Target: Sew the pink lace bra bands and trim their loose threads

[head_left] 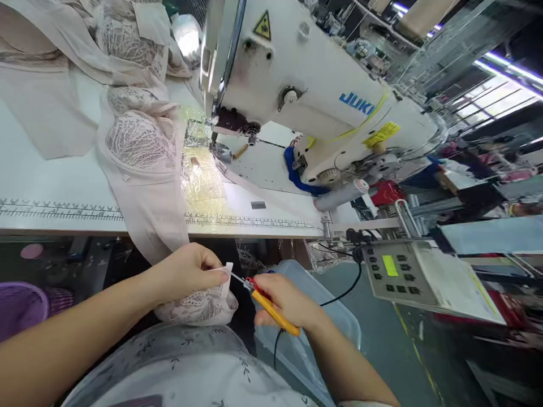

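Observation:
My left hand (pixel 193 277) pinches the edge of a pale pink lace bra (pixel 199 308) just above my lap. A narrow white strip of its edging (pixel 226 281) stands up by my fingertips. My right hand (pixel 286 299) is closed around a pair of snips (pixel 271 310) with a yellow and a red handle. Their thin metal tips reach the strip beside my left thumb; whether the blades are apart is too small to tell. More of the bra's fabric runs up from behind my left hand onto the table, where a lace cup (pixel 142 141) lies.
A white JUKI sewing machine (pixel 314 85) stands on the white table (pixel 51 175), which has a ruler strip along its front edge. Bra pieces (pixel 127 45) are piled at the left. A clear plastic bin (pixel 305 339), control panel (pixel 399 271) and purple basket (pixel 23 305) are nearby.

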`<state>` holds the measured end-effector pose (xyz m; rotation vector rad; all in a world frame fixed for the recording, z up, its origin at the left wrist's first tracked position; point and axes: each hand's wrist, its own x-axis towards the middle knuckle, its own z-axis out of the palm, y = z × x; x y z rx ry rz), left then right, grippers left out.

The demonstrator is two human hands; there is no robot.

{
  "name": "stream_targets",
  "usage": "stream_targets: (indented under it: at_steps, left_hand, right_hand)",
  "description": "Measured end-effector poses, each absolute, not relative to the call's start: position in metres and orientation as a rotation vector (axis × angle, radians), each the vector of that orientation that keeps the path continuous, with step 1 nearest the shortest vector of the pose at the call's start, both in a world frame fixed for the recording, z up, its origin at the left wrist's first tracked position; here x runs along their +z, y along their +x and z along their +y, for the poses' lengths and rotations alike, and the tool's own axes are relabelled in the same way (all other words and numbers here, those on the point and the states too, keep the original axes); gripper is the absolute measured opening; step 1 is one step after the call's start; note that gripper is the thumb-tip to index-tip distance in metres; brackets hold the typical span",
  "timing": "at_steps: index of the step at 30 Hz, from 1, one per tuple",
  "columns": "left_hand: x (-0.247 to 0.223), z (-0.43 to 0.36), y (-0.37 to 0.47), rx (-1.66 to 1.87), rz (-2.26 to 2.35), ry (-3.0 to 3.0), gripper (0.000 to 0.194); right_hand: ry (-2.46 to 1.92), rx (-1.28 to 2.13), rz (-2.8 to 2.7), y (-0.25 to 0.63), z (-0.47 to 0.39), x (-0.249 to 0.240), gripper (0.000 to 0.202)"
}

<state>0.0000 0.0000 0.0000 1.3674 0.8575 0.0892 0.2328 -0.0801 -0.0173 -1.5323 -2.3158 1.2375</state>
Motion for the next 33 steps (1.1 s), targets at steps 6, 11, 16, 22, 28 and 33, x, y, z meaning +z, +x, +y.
stream_targets:
  at_steps: [6,11,16,22,28,33]
  left_hand:
    - [-0.001,-0.001,0.004,0.129,0.885,1.366,0.030]
    - [0.000,-0.002,0.005,0.147,0.897,1.335,0.028]
    - [-0.001,0.000,0.005,0.131,0.924,1.307,0.028]
    - [-0.001,-0.001,0.004,0.192,0.899,1.311,0.028]
    - [0.005,-0.002,0.000,0.216,0.905,1.352,0.028]
    - [0.008,-0.002,-0.001,0.121,0.923,1.307,0.030]
  right_hand:
    - [-1.561,1.235,-2.296,0.233,-0.079,-0.013,0.066]
    - [-1.557,1.205,-2.239,0.230,-0.081,-0.020,0.060]
    - [-1.593,1.209,-2.199,0.225,-0.082,-0.022,0.055]
    - [-1.597,1.175,-2.160,0.219,-0.086,-0.026,0.053]
    - [-1.514,1.216,-2.163,0.217,-0.084,-0.027,0.051]
    - [-1.521,1.205,-2.270,0.221,-0.080,-0.019,0.046]
